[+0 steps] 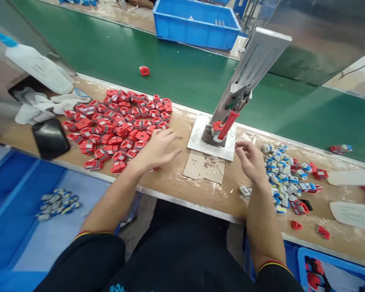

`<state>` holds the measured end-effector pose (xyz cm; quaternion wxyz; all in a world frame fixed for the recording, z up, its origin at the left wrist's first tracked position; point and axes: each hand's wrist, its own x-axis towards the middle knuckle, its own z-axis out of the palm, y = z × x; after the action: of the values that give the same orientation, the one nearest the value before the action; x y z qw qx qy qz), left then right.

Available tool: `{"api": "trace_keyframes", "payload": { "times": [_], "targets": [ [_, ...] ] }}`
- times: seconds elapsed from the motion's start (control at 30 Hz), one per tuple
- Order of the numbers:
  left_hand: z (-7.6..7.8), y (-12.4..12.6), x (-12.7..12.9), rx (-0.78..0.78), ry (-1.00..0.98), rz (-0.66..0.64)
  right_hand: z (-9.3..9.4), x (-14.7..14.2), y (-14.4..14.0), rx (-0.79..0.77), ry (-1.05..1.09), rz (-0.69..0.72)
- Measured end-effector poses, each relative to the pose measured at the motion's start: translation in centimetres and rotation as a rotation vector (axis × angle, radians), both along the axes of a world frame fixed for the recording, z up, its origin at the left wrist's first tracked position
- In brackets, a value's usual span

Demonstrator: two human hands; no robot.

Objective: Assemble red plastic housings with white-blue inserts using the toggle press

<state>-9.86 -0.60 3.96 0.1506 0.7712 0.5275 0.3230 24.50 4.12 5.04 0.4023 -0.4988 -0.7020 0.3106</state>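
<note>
The left hand (158, 150) lies open and empty beside the red pieces (117, 127). The right hand (251, 160), fingers loosely curled, holds nothing near the press (223, 129).

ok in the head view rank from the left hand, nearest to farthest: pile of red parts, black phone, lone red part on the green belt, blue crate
From the left hand:
1. pile of red parts, right beside it
2. black phone, far left on the bench
3. lone red part, out on the green belt
4. blue crate, beyond the belt

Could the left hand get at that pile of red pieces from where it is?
Probably yes: the left hand hovers open at the edge of the red pieces, with nothing between them.
</note>
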Motion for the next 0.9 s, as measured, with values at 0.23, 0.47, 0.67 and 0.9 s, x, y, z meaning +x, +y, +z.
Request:
{"api": "trace_keyframes", "payload": {
  "times": [0.23, 0.47, 0.67, 0.9],
  "targets": [
    [-0.9, -7.5, -5.5, -0.124, 0.597, -0.003, -0.1, 1.5, -0.7, -0.123, -0.385, 0.342],
    [-0.9, -6.0, -3.5, 0.213, 0.109, -0.008, -1.2, -0.7, -1.1, 0.030, -0.406, 0.349],
    [-0.6, 0.5, 4.1, 0.162, -0.788, 0.073, -1.5, -3.4, -0.8, 0.211, -0.596, 0.276],
    [-3.1, 4.4, 7.1, -0.273, -1.311, -0.002, -3.1, -3.6, -1.4, 0.274, -0.445, 0.325]
  ]
}}
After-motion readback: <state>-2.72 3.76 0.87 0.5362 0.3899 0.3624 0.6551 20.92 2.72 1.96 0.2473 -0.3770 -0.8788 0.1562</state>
